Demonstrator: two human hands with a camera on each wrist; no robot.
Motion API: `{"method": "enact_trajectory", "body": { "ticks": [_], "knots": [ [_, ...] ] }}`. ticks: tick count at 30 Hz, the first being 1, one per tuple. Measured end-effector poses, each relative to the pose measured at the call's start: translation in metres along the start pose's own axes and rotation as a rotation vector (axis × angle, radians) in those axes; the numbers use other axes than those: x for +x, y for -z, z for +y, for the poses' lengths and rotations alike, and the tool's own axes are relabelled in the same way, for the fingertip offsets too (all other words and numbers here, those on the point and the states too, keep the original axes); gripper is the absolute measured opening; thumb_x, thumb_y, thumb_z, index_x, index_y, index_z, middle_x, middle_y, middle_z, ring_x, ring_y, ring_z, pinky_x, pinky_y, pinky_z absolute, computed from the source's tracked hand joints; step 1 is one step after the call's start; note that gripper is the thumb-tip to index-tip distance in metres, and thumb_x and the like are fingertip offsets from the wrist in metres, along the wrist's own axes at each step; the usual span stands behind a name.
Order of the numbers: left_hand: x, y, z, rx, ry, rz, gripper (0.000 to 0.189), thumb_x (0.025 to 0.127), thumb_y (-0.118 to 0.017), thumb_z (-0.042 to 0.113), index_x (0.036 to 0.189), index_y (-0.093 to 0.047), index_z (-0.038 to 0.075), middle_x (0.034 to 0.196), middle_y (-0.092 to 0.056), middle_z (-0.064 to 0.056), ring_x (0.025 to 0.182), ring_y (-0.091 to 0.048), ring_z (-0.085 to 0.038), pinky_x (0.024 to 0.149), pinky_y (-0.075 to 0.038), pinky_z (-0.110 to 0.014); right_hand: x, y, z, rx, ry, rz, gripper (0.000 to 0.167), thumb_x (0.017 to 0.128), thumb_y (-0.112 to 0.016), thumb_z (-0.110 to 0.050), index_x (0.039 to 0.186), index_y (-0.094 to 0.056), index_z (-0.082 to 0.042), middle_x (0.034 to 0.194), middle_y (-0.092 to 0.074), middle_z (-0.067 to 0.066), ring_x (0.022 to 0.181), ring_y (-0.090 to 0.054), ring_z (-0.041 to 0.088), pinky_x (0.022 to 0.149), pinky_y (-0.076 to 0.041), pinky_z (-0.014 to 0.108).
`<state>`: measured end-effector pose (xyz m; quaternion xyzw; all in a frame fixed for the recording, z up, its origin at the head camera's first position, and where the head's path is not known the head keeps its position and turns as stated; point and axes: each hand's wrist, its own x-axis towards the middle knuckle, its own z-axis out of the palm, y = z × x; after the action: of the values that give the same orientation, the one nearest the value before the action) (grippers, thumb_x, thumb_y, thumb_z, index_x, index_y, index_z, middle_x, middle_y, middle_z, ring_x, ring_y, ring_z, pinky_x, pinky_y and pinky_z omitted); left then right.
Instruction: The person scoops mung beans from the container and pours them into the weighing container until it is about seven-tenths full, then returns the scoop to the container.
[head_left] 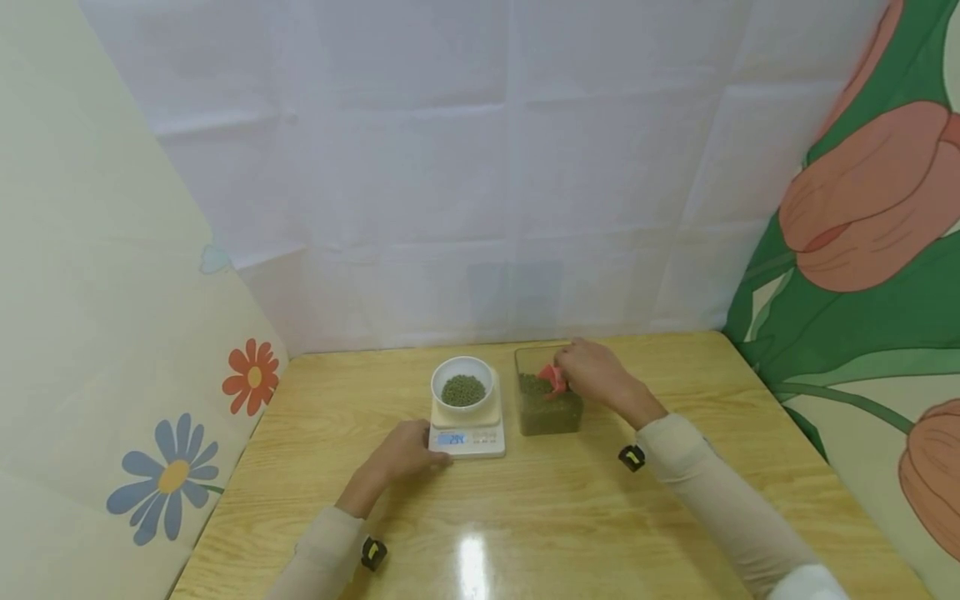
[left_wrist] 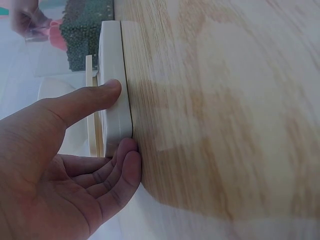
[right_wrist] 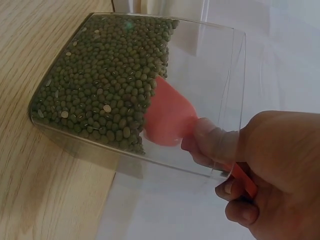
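A white kitchen scale [head_left: 468, 446] stands on the table, its lit display showing digits that look like 294. On its pan sits a white bowl [head_left: 462, 364] with green mung beans [head_left: 463, 390] in it. My left hand [head_left: 403, 451] holds the scale's near left corner; in the left wrist view the thumb lies on the front face and curled fingers touch the left side. To the right, a clear plastic container [head_left: 551, 421] is partly filled with mung beans [right_wrist: 105, 80]. My right hand [head_left: 594, 369] grips a red scoop [right_wrist: 170, 112] by its handle, its bowl at the beans' surface inside the container.
The wooden table [head_left: 570, 517] runs back to a white cloth backdrop [head_left: 420, 167]. Flower-patterned panels stand at the left [head_left: 105, 333] and right [head_left: 862, 333]. The container is close to the scale's right side.
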<state>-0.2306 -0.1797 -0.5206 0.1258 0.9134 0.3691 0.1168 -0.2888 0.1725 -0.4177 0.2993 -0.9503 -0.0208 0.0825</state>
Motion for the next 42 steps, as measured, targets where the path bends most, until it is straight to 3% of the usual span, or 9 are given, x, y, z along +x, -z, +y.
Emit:
{"method": "enact_trajectory", "body": {
  "ticks": [13, 20, 28, 42],
  "knots": [
    [0.001, 0.000, 0.001, 0.024, 0.002, 0.009, 0.030, 0.083, -0.090, 0.023, 0.101, -0.072, 0.007, 0.082, -0.070, 0.000, 0.070, -0.061, -0.016, 0.065, -0.054, -0.031, 0.002, -0.003, 0.000, 0.040, -0.001, 0.006, 0.017, 0.085, -0.084, -0.014, 0.077, -0.069, -0.012, 0.088, -0.075, 0.005, 0.082, -0.063, 0.025, 0.075, -0.057, 0.039],
    [0.000, 0.001, 0.001, 0.021, 0.007, 0.010, 0.032, 0.083, -0.090, 0.023, 0.102, -0.072, 0.005, 0.082, -0.070, -0.001, 0.070, -0.061, -0.016, 0.064, -0.054, -0.031, 0.005, -0.002, -0.001, 0.069, 0.008, -0.007, 0.014, 0.081, -0.086, -0.009, 0.074, -0.074, -0.013, 0.084, -0.076, 0.003, 0.081, -0.069, 0.027, 0.076, -0.061, 0.043],
    [-0.001, 0.000, 0.001, 0.025, 0.016, 0.008, 0.033, 0.082, -0.091, 0.024, 0.102, -0.072, 0.005, 0.083, -0.070, -0.001, 0.071, -0.061, -0.016, 0.065, -0.054, -0.031, 0.008, -0.002, -0.003, 0.164, -0.029, -0.057, 0.020, 0.087, -0.080, -0.001, 0.073, -0.075, -0.015, 0.086, -0.078, 0.001, 0.077, -0.071, 0.021, 0.062, -0.058, 0.034],
    [-0.001, 0.001, 0.001, 0.017, 0.008, 0.011, 0.033, 0.082, -0.091, 0.024, 0.102, -0.072, 0.005, 0.082, -0.070, -0.001, 0.070, -0.062, -0.016, 0.065, -0.055, -0.031, 0.011, -0.003, -0.003, 0.209, -0.035, -0.059, 0.019, 0.089, -0.076, -0.006, 0.071, -0.072, -0.011, 0.090, -0.080, 0.005, 0.085, -0.074, 0.027, 0.065, -0.060, 0.039]
  ]
}}
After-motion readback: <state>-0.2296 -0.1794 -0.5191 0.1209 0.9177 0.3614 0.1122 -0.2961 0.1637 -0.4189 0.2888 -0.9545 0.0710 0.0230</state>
